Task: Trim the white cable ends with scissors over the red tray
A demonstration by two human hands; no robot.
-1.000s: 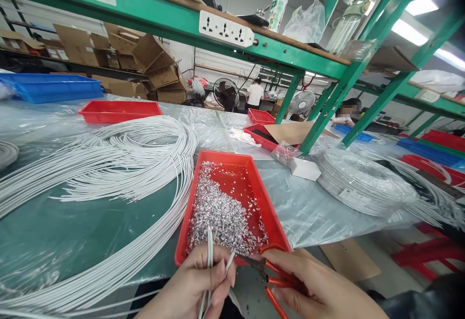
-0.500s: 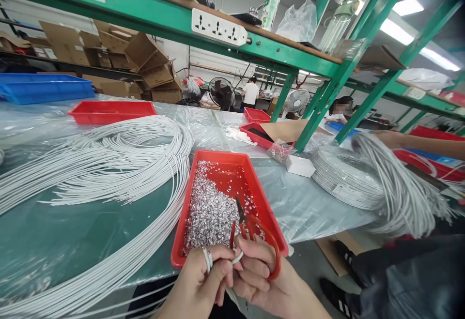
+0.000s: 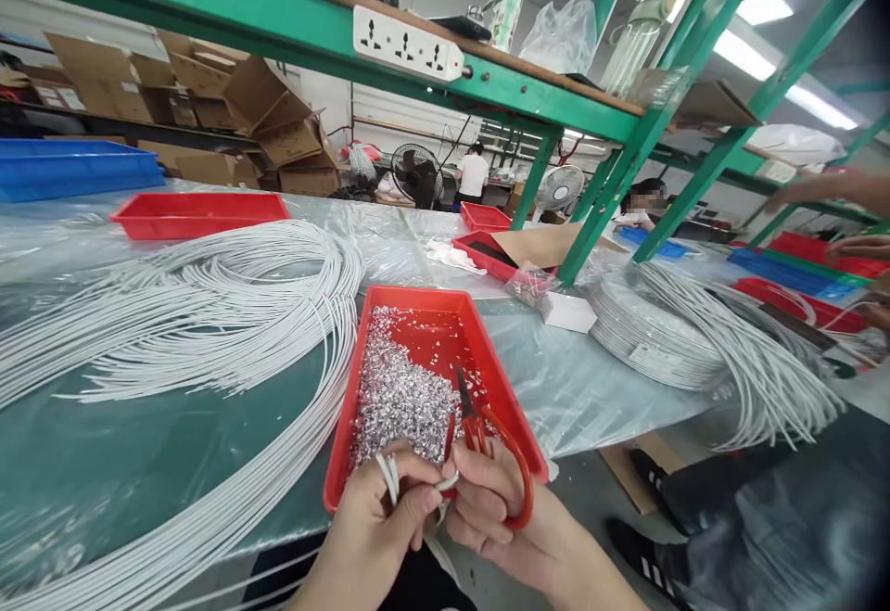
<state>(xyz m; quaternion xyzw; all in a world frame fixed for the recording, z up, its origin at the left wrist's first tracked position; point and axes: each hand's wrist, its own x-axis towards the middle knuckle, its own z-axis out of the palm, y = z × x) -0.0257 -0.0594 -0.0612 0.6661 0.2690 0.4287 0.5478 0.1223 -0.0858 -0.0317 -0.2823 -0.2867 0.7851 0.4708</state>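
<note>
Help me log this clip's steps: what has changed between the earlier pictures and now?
The right hand has moved leftward to the left hand; its red-handled cutters now point away over the red tray, and it meets the cable end. At right, a white cable bundle has come to lie at the coil's right side. The left hand still holds cable; the tray stays put.

Smooth plastic-looking cables (image 3: pixel 278 453), dull metal cutter blades (image 3: pixel 465 395), shiny metallic bits (image 3: pixel 403 398), glossy plastic tray (image 3: pixel 502 388)

Power strip (image 3: pixel 407 44) on green beam (image 3: pixel 278 25)
</note>
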